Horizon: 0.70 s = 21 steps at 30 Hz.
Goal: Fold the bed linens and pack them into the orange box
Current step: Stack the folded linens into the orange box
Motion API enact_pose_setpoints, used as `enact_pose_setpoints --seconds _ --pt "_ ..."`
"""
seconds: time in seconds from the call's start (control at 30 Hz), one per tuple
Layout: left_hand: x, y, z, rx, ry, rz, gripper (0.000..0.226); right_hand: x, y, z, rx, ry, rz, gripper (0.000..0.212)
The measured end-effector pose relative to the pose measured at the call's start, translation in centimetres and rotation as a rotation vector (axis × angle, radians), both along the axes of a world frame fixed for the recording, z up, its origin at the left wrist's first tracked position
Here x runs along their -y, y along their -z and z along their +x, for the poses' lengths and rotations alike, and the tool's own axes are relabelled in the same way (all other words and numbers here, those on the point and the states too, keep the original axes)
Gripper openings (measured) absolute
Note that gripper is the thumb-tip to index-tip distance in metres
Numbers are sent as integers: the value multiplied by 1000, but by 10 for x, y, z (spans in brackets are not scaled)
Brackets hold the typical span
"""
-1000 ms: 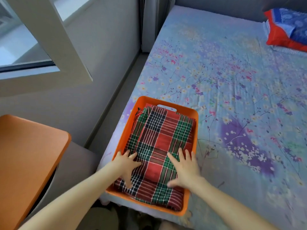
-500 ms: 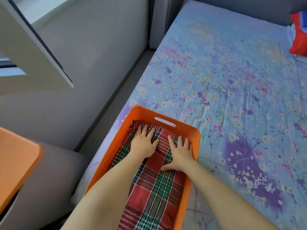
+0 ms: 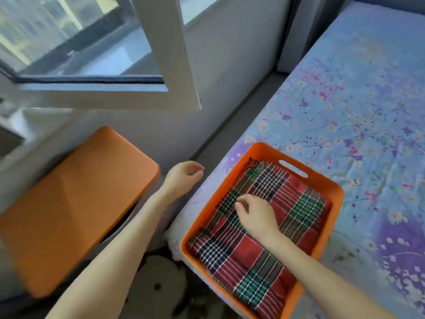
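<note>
Left hand (image 3: pixel 184 178) is hanging loosely curled, nothing in it, beside the orange box (image 3: pixel 207 210). Right hand (image 3: pixel 256 215) is curling onto the folded plaid linens (image 3: pixel 299 203) inside the box, on the bed (image 3: pixel 356 111). Can't tell if it's pinching tbh.

The orange plastic box (image 3: pixel 213 203) sits at the near left corner of the blue floral-sheeted bed (image 3: pixel 356 111). It is open on top, and its walls ring the folded red-and-green plaid linen (image 3: pixel 287 199) that fills it. The right hand (image 3: pixel 255 215) hangs over the middle of the linen. The sheet lies open beyond and to the right of the box. The left hand (image 3: pixel 184 178) is in the gap between the box and a flat orange lid (image 3: pixel 76 203). A white window sash (image 3: pixel 170 54) juts inward above the lid.
</note>
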State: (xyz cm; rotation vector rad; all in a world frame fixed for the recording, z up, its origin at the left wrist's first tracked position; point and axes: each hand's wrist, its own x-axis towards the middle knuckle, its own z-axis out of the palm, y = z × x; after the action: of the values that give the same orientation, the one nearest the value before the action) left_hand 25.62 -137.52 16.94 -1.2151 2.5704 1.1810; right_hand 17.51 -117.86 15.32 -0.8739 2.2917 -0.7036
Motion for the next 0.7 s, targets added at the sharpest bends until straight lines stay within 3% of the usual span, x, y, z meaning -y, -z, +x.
enact_pose_setpoints --seconds 0.1,0.17,0.3,0.37,0.43,0.57,0.63,0.7 --pt "35 -8 58 -10 -160 -65 18 43 -1 60 561 118 -128 24" --pt "55 -14 103 12 -245 -130 19 79 -3 103 959 217 -95 26" --pt "79 -13 182 66 -376 -258 22 125 -2 171 1521 432 -60 39" --pt "90 -6 225 153 -410 -302 27 142 5 203 1558 451 -20 43" --pt "94 4 264 269 -436 -354 37 155 11 230 1409 379 120 42" --pt "92 26 334 450 -827 -242 69 171 23 278 1361 363 281 54" --pt "93 39 362 356 -1009 2 78 179 26 299 1423 367 257 52" --pt "90 43 372 52 -1151 319 67 186 27 317 1478 385 192 46"
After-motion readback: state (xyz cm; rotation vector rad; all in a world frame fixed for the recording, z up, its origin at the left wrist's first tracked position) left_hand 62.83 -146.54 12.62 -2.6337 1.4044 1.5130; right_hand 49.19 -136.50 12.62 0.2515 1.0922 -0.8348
